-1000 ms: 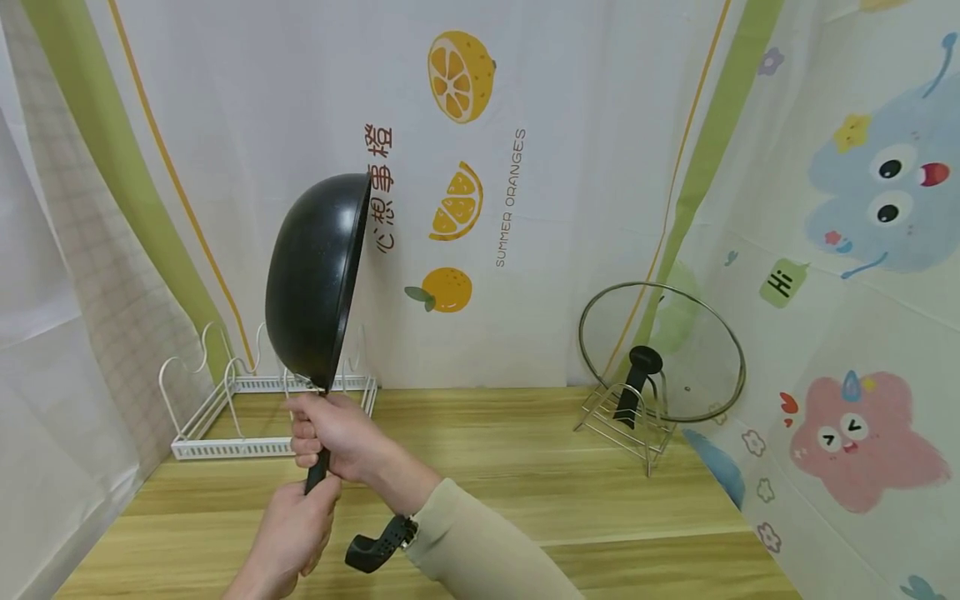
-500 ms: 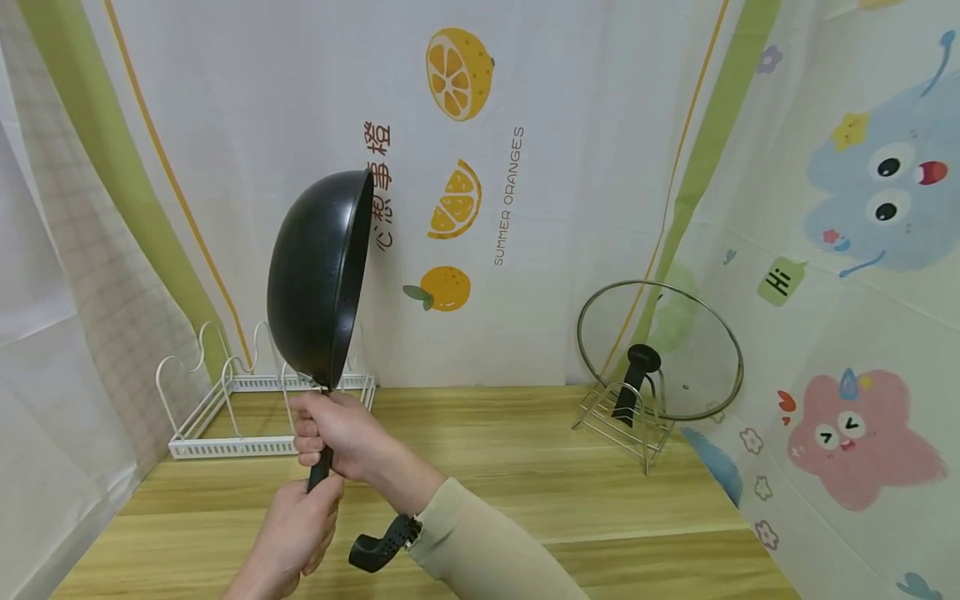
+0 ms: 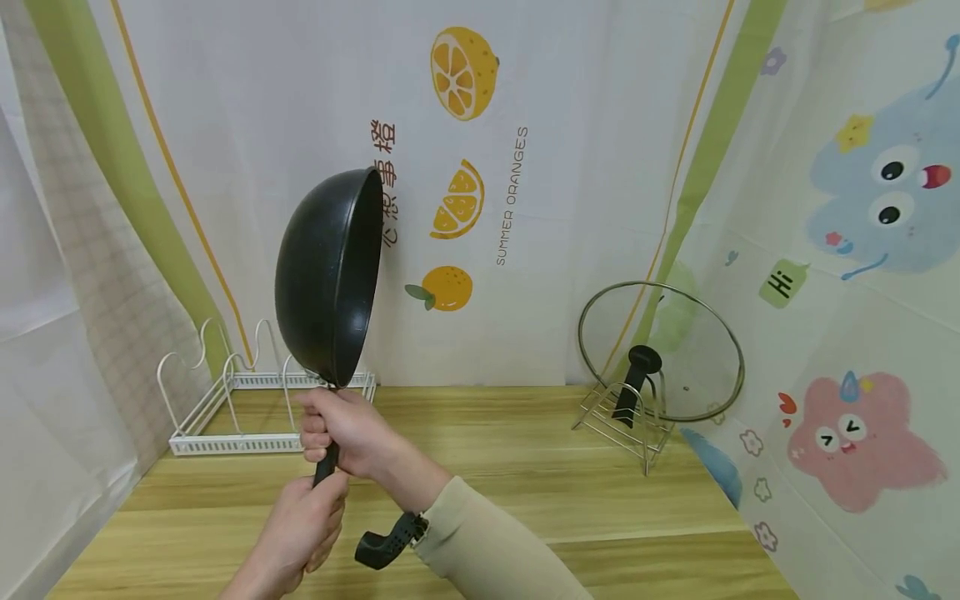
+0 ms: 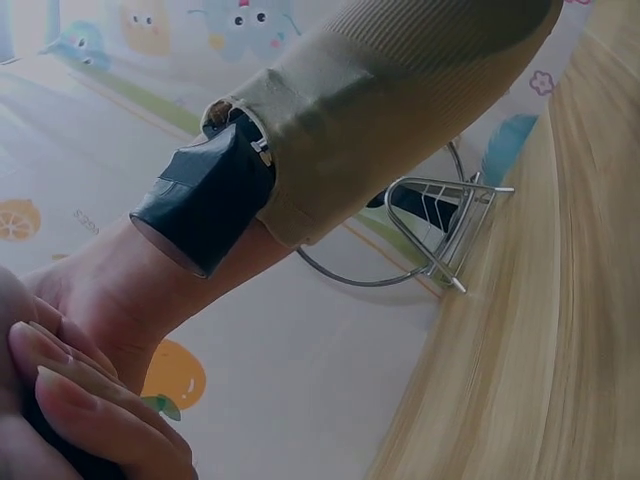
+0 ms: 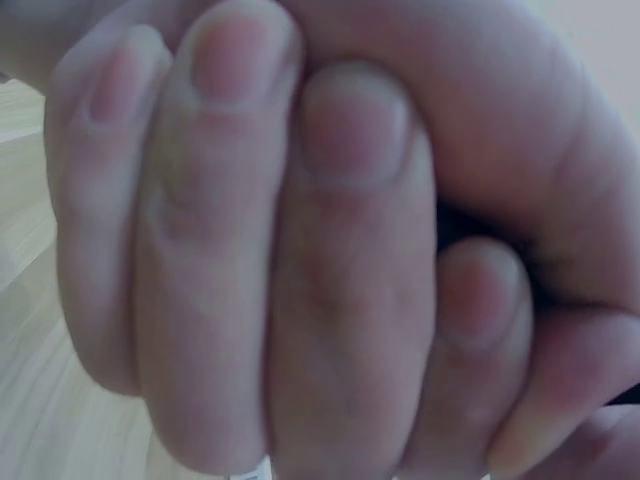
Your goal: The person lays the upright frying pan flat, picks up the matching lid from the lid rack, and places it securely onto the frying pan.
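Note:
A deep black wok (image 3: pixel 318 267) is held upright above the table, its rounded outside to the left and part of its inner side showing at the right. My right hand (image 3: pixel 348 429) grips the black handle (image 3: pixel 326 467) just below the bowl. Lower down, my left hand (image 3: pixel 300 521) grips the same handle near its end, thumb lying along it. The left wrist view shows the curled fingers (image 4: pixel 110 420) of that hand around the handle. Filling the right wrist view are the right hand's curled fingers (image 5: pixel 345 280), which hide most of the handle.
Behind the wok, a white rack (image 3: pixel 240 444) with curved dividers stands at the table's left. A glass lid (image 3: pixel 705 350) with a black knob leans in a small wire stand (image 3: pixel 648 454) at the right. Printed curtains surround the wooden table (image 3: pixel 525 475).
The wok has shifted slightly right and turned, so more of its inside shows. Both hands keep their grip on the handle and moved along with it.

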{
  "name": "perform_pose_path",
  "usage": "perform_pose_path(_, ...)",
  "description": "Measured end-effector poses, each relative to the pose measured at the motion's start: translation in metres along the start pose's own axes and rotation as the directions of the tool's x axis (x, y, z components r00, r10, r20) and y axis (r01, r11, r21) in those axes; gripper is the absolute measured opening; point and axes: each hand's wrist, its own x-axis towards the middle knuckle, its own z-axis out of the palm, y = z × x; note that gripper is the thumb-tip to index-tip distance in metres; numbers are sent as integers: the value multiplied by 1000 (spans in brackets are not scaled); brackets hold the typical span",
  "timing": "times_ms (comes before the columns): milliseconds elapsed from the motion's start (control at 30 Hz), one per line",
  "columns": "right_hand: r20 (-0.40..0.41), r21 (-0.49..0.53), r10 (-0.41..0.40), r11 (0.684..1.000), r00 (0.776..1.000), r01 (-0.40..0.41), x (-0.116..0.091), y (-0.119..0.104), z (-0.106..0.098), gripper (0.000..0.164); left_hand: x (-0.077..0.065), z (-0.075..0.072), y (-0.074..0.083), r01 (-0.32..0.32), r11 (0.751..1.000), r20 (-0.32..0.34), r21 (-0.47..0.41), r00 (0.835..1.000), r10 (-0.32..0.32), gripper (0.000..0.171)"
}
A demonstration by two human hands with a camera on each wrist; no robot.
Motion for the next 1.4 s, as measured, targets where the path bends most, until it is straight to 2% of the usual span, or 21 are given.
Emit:
perform_pose_path(267,1,51,-3,999,1000,3,-1,1,-4,50,1,-4,-1,-3,999,84,-50,996,7,47)
perform_pose_path(400,22,75,-8,997,1000,6,0,0,-5,50,3,-6,-2,-9,998,142,-67,990,19,47)
perform_pose_path(600,70,92,-15,996,997,9,-1,0,-10,52,3,-7,0,-5,996,213,-84,977,23,46)
perform_pose_path(1000,106,150,-23,989,994,7,-2,2,-19,51,6,-8,2,-11,993,335,-120,941,51,47)
perform_pose_path(1167,123,174,-29,985,992,7,-4,2,-23,51,7,-7,3,-14,986,392,-164,917,78,47)
perform_pose_path(1400,146,212,-34,977,989,3,-8,1,-28,51,9,-8,3,8,971,505,-239,855,117,47)
